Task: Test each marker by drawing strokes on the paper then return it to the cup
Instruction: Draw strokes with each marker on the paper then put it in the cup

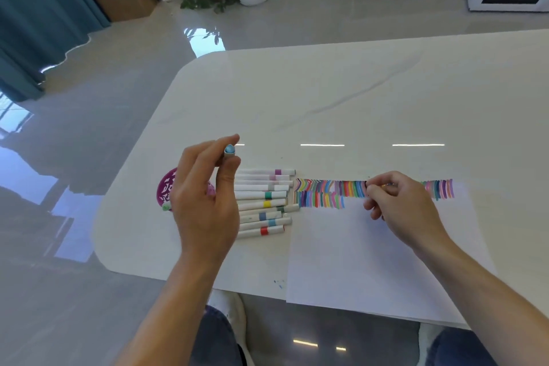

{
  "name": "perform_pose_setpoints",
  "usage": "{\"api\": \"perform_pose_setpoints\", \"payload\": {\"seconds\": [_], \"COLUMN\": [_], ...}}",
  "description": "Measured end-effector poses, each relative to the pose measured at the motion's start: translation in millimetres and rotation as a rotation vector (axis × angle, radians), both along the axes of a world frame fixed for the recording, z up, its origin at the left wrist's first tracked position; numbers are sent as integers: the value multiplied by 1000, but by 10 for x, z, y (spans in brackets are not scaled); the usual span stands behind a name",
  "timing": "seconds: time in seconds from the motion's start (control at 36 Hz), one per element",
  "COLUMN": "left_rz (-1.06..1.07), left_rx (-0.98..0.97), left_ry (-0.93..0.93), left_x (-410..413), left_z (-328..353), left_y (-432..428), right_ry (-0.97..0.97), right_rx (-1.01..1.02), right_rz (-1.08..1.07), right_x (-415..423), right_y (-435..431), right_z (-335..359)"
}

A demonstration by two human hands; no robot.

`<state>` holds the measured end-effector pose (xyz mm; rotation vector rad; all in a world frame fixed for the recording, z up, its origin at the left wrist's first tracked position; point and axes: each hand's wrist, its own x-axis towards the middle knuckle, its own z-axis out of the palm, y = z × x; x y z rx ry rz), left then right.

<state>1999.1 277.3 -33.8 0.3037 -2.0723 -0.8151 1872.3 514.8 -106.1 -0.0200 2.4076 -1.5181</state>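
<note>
While the head camera looks down on the white table point(326, 92), I record the following. The left hand point(205, 202) is raised above the near-left corner, thumb and fingers pinching a pale-blue-ended piece point(229, 151); whether it is a cap or a whole marker I cannot tell. The right hand point(398, 205) has its fingers curled round a marker point(386, 186), whose dark tip meets the coloured strokes point(323, 193) along the far edge of the paper point(356, 252). The paper lies at the near edge of the table. A row of white markers point(261, 202) lies flat just beside the paper's left edge. The magenta cup point(166, 187) sits toward the left edge, partly hidden behind the left hand.
</note>
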Motion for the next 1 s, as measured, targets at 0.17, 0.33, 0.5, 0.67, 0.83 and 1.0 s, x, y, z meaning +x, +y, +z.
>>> {"api": "perform_pose_setpoints", "payload": {"seconds": [0.17, 0.33, 0.5, 0.67, 0.83, 1.0], "left_rz": [64, 182, 314, 345, 392, 381], "left_rx": [-160, -56, 21, 44, 36, -13], "left_ry": [38, -60, -234, -381, -467, -459], "left_x": [45, 47, 30, 21, 37, 33], "left_z": [-25, -61, -158, -233, -285, -295], "left_y": [-59, -248, -338, -352, -348, -317], "right_ry": [-5, -10, 2, -6, 0, 7], "right_rx": [29, 54, 53, 39, 51, 57], "right_rz": [16, 46, 41, 39, 53, 63], "right_x": [1, -8, -18, -16, -7, 3], "right_y": [11, 6, 7, 33, 22, 13], "right_z": [-30, -55, -68, -73, -64, -56]}}
